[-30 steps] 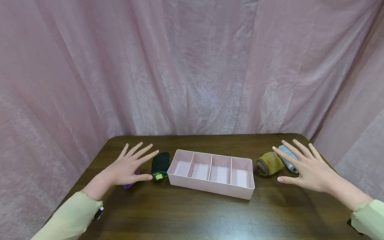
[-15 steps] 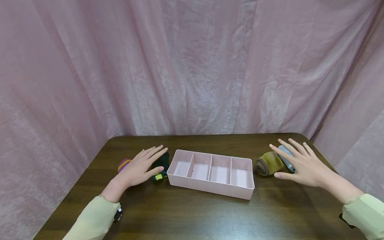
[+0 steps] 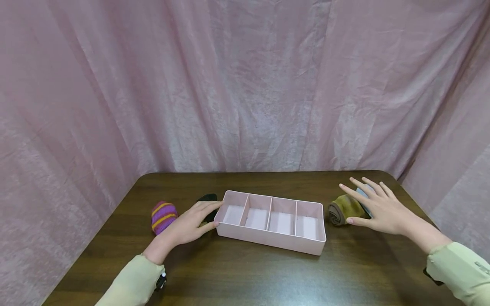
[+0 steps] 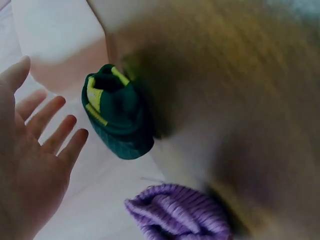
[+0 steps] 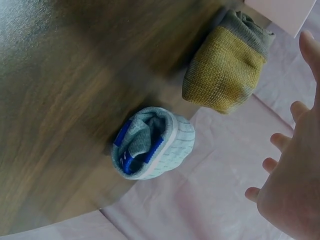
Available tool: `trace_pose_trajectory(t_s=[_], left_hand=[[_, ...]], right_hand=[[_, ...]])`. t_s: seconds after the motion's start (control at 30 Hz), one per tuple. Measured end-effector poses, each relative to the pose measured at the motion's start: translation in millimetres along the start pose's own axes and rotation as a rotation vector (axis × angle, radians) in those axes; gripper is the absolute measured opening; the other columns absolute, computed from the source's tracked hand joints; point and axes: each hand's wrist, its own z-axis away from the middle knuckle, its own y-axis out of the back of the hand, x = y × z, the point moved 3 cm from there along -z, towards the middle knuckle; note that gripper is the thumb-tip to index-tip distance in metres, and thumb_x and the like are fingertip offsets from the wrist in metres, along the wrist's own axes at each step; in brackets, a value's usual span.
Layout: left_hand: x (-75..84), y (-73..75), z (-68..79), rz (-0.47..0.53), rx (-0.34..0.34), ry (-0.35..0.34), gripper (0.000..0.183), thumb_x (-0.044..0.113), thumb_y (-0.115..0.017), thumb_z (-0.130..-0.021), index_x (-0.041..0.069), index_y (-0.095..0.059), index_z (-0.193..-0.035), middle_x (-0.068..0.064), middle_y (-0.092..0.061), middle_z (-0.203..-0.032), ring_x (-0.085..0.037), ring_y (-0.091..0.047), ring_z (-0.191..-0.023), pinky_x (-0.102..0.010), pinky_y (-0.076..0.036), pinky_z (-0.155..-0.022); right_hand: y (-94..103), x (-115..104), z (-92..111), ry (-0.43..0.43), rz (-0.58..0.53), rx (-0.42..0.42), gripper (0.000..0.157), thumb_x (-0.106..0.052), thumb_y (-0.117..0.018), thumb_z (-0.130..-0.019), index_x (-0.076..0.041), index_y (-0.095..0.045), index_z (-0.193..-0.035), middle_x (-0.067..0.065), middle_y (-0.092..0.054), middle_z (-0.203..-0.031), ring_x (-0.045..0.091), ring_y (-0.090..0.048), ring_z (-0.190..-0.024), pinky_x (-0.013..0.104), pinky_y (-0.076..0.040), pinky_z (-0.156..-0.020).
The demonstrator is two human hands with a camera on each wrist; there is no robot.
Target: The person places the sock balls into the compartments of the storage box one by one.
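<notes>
My left hand [image 3: 189, 227], fingers extended, reaches to the left end of a pink divided box [image 3: 268, 241]; whether its fingertips touch the rim I cannot tell. Beneath that hand, partly hidden, lies a rolled dark green sock [image 3: 207, 198] with yellow-green bands, plain in the left wrist view [image 4: 117, 120]. Left of it rests a rolled purple sock [image 3: 162, 216] with orange stripes. My right hand [image 3: 383, 210] hovers with spread fingers above a rolled light blue sock [image 5: 172, 145], mostly covered in the head view. Beside this is a rolled mustard sock [image 3: 349, 206] with a grey-brown cuff.
The box has several compartments in a row, with nothing inside them. It stands slightly angled on a dark wooden table [image 3: 249, 276] with rounded far corners. Pink curtains [image 3: 245, 85] hang behind the table and along its sides.
My left hand has moved right, from over the purple sock to the green sock and the box's left end, uncovering the purple sock. My right hand has drifted slightly left.
</notes>
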Motion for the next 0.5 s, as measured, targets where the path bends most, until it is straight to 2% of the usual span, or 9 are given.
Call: trace_pose_trajectory(t_s=[0.17,0.27,0.37,0.5], left_hand=[[-3.0,-6.0,0.9,0.066,0.006,0.048,0.056,0.036,-0.06,-0.097,0.012,-0.047,-0.146,-0.012,-0.052,-0.147,-0.034,-0.047,-0.137,-0.055,-0.04,-0.111],[-3.1,-7.4,-0.4,0.11,0.035,0.074,0.052,0.031,-0.061,-0.097,0.011,-0.05,-0.144,-0.012,-0.056,-0.143,-0.032,-0.053,-0.132,-0.053,-0.045,-0.106],[-2.8,-9.6,-3.8,0.145,0.074,0.096,0.045,0.023,-0.062,-0.097,0.01,-0.055,-0.139,-0.01,-0.067,-0.126,-0.025,-0.064,-0.114,-0.041,-0.055,-0.092],[-1.1,-13.5,-7.0,0.255,0.093,0.163,0.039,0.015,-0.062,-0.097,0.008,-0.057,-0.136,-0.011,-0.072,-0.105,-0.015,-0.068,-0.087,-0.023,-0.055,-0.07]], right_hand=[[-2.2,-0.6,-1.8,-0.007,0.008,-0.009,0.087,-0.058,-0.066,-0.087,-0.037,-0.019,-0.157,0.011,-0.023,-0.164,0.043,-0.02,-0.148,0.073,-0.007,-0.115],[-2.6,-1.0,-2.3,-0.012,0.006,-0.016,0.087,-0.058,-0.065,-0.087,-0.038,-0.018,-0.157,0.011,-0.022,-0.164,0.043,-0.02,-0.148,0.073,-0.007,-0.115],[-3.8,-1.4,-2.3,-0.011,0.0,-0.017,0.087,-0.058,-0.065,-0.087,-0.038,-0.018,-0.157,0.011,-0.022,-0.164,0.044,-0.02,-0.148,0.073,-0.006,-0.115],[-5.8,-2.1,-2.7,-0.006,-0.011,-0.017,0.087,-0.058,-0.065,-0.087,-0.038,-0.018,-0.157,0.011,-0.022,-0.164,0.044,-0.02,-0.148,0.073,-0.006,-0.115]])
